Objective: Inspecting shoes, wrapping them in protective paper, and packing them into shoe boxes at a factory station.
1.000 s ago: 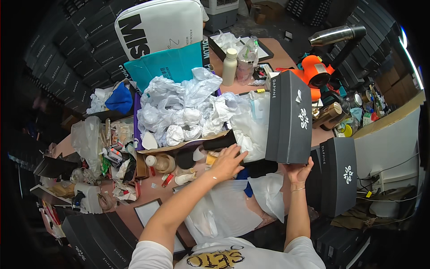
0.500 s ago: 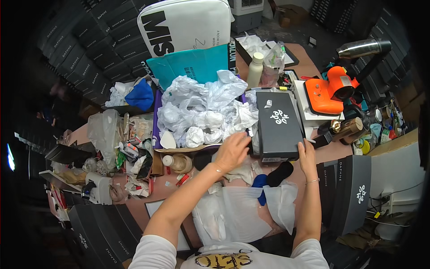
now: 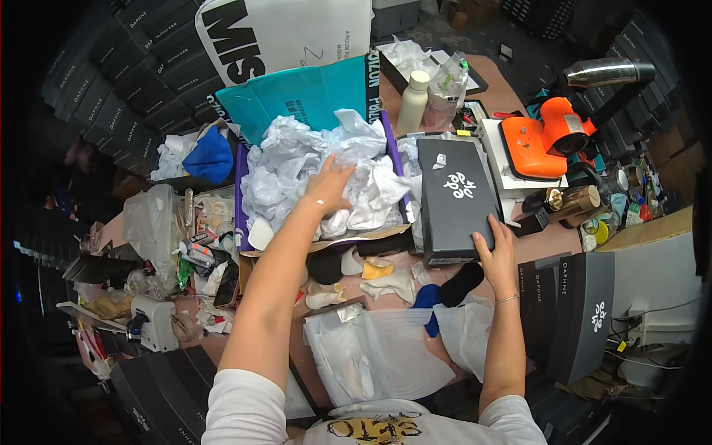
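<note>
My left hand (image 3: pixel 328 189), fingers spread, reaches onto crumpled white tissue paper (image 3: pixel 289 152) heaped in a purple-edged box (image 3: pixel 240 200). It rests on the heap with nothing visibly gripped. At the near right corner of a dark grey shoe box (image 3: pixel 458 211), my right hand (image 3: pixel 495 252) has its thumb over the lid and its fingers along the side. A white printed mark and a small scrap of paper show on that lid. White wrapping sheets (image 3: pixel 404 345) lie on the table in front of me, near a blue cloth (image 3: pixel 426 297) and a black piece (image 3: pixel 461 284).
An orange device (image 3: pixel 530 144) stands on a white box at the right, with a cream bottle (image 3: pixel 412 102) farther back. Clutter and a clear plastic bag (image 3: pixel 150 222) lie at the left. Dark shoe boxes (image 3: pixel 584 315) stand at the right and are stacked far left.
My left hand has moved left and away from me, from beside the shoe box onto the tissue heap. My right hand's thumb now lies over the box corner. The view has shifted slightly.
</note>
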Motion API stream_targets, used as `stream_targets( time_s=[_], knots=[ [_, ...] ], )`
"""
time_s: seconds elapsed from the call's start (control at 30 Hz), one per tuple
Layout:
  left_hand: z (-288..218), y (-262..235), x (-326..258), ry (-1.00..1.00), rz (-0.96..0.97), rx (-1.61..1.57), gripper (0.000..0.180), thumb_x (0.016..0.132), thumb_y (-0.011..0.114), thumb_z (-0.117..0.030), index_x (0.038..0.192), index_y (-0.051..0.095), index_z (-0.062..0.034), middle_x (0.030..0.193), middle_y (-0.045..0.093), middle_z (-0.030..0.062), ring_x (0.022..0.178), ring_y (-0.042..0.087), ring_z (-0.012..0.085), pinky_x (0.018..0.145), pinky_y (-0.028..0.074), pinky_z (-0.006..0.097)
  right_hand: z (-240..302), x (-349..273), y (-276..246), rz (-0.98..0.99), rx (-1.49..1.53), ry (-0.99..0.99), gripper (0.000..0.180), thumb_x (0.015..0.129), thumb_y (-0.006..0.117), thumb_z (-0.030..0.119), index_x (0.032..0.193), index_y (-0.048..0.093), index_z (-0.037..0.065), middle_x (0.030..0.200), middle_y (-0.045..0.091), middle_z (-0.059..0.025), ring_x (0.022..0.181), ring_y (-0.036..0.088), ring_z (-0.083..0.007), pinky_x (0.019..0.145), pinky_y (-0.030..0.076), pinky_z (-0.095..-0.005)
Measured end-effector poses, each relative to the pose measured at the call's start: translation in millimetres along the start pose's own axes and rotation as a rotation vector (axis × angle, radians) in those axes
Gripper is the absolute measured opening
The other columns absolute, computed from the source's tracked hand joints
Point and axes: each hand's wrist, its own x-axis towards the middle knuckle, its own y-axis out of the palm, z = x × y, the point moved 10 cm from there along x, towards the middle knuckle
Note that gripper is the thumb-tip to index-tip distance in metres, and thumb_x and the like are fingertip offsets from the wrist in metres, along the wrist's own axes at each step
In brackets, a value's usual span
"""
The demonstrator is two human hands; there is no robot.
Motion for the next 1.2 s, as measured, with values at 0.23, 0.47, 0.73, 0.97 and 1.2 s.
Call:
stream_targets(
  time_s=[0.23, 0.47, 0.73, 0.97, 1.2],
  knots=[
    [119.7, -15.8, -46.7, -0.292, -0.186, -0.36, 0.035, 0.07, 0.075, -0.033, 0.09, 0.067, -0.0058, 0.092, 0.066, 0.0188, 0.09, 0.063, 0.0344, 0.079, 0.049, 0.041, 7.4, 0.4, -0.3, 0.004, -0.054, 0.025, 0.055, 0.088, 0.062, 0.032, 0.133, 0.048, 0.003, 0.136, 0.041, -0.026, 0.124, 0.042, -0.0404, 0.103, 0.036, -0.0426],
    [107.5, -43.9, -69.9, -0.225, -0.343, -0.471, 0.037, 0.073, 0.073, -0.031, 0.097, 0.065, -0.0039, 0.097, 0.065, 0.0196, 0.091, 0.061, 0.0369, 0.079, 0.048, 0.041, 163.6, -10.6, 37.1, 0.139, 0.138, -0.446, 0.048, 0.084, 0.067, 0.02, 0.126, 0.053, 0.003, 0.132, 0.047, -0.0224, 0.12, 0.047, -0.0376, 0.1, 0.039, -0.0418],
    [77.5, -67.4, -117.0, -0.15, -0.439, 0.113, 0.079, 0.07, 0.075, -0.04, 0.138, 0.043, -0.0143, 0.136, 0.041, 0.0208, 0.127, 0.038, 0.0415, 0.103, 0.027, 0.058, 206.3, 0.7, 238.6, 0.589, -0.166, -0.593, 0.056, 0.08, 0.068, 0.042, 0.125, 0.057, 0.012, 0.143, 0.033, -0.0267, 0.126, 0.038, -0.0489, 0.1, 0.037, -0.0524],
    [149.1, -42.2, -131.9, -0.425, -0.397, -0.336, 0.063, 0.071, 0.073, -0.03, 0.123, 0.051, -0.0007, 0.111, 0.061, 0.0249, 0.102, 0.059, 0.0395, 0.089, 0.047, 0.043, 163.4, 48.1, 261.6, 0.573, 0.015, -0.38, 0.031, 0.075, 0.071, 0.023, 0.092, 0.063, -0.001, 0.088, 0.065, -0.0233, 0.086, 0.062, -0.0383, 0.078, 0.048, -0.0413],
    [184.5, -50.0, -118.0, -0.55, -0.592, -0.675, 0.073, 0.07, 0.078, -0.039, 0.124, 0.051, 0.0009, 0.117, 0.058, 0.0246, 0.108, 0.058, 0.0359, 0.092, 0.046, 0.039, 155.6, 46.9, 264.0, 0.565, 0.023, -0.347, 0.028, 0.074, 0.07, 0.02, 0.09, 0.06, -0.001, 0.086, 0.064, -0.0237, 0.083, 0.062, -0.0389, 0.075, 0.048, -0.0413]
  ],
)
